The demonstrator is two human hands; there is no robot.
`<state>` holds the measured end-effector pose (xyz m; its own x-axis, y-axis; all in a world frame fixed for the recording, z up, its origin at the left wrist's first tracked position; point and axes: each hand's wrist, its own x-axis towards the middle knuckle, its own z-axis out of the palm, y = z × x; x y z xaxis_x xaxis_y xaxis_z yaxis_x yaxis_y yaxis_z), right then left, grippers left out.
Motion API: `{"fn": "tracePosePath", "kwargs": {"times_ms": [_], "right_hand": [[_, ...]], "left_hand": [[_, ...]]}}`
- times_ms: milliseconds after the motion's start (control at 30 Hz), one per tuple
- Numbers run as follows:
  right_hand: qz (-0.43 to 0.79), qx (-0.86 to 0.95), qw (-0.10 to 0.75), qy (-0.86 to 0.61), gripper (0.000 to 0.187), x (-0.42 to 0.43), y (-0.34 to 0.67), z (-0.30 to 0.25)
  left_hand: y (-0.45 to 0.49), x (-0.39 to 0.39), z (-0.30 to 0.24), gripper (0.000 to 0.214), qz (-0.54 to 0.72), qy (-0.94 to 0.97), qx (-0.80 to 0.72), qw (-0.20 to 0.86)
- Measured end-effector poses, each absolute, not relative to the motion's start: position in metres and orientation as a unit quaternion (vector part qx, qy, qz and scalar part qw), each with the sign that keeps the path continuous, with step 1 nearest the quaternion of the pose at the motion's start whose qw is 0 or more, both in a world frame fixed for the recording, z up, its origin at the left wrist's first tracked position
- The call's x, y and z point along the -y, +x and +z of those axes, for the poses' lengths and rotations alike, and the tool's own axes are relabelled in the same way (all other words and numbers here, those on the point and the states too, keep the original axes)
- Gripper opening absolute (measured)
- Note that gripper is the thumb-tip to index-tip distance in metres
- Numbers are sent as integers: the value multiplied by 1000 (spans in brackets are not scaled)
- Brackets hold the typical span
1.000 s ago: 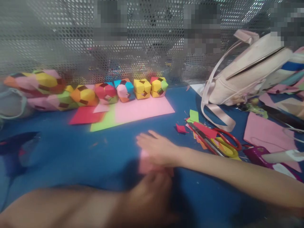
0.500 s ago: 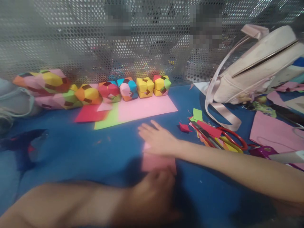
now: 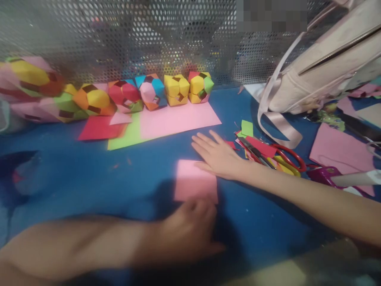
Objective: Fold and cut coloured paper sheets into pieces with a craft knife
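A small pink paper (image 3: 195, 182) lies flat on the blue table (image 3: 89, 178). My right hand (image 3: 218, 155) rests flat at the paper's upper right corner with fingers stretched out and together, touching its edge. My left hand (image 3: 187, 230) sits at the paper's near edge; it is blurred and its fingers press down on that edge. Neither hand lifts the paper.
A row of coloured paper cubes (image 3: 175, 89) lines the perforated metal wall (image 3: 119, 39). Pink, green and red sheets (image 3: 178, 119) lie before them. Red-handled scissors (image 3: 282, 157), paper scraps and a pale bag (image 3: 321, 75) occupy the right side.
My right hand slid right off the pink paper, uncovering most of it. The view shifted down and left. My left hand stays at the near edge.
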<state>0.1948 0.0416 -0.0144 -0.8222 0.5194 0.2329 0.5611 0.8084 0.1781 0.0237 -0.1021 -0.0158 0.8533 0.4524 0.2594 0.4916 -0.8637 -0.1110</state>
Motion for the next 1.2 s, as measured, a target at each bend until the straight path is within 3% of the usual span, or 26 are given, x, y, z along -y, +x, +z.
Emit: {"fn": "tracePosePath", "kwargs": {"times_ms": [200,333,567,833,1000,1200], "right_hand": [[-137,940,160,-269,38,-18,201,-11],[-52,961,205,-180,37,1,194,-15],[81,970,129,-189,65,0,190,-23],[113,968,71,-210,78,-7,196,-23],[71,968,49,-235,76,-8,221,-20],[12,951,116,-286,67,10,229,-13]], "left_hand": [[24,103,-15,61,-109,-957,252,90],[25,104,-18,57,-126,-951,271,78],[25,105,-22,54,-133,-949,281,61],[24,105,-19,63,-114,-951,281,67],[24,104,-17,62,-98,-955,272,68],[23,103,-16,53,-116,-956,262,65]]}}
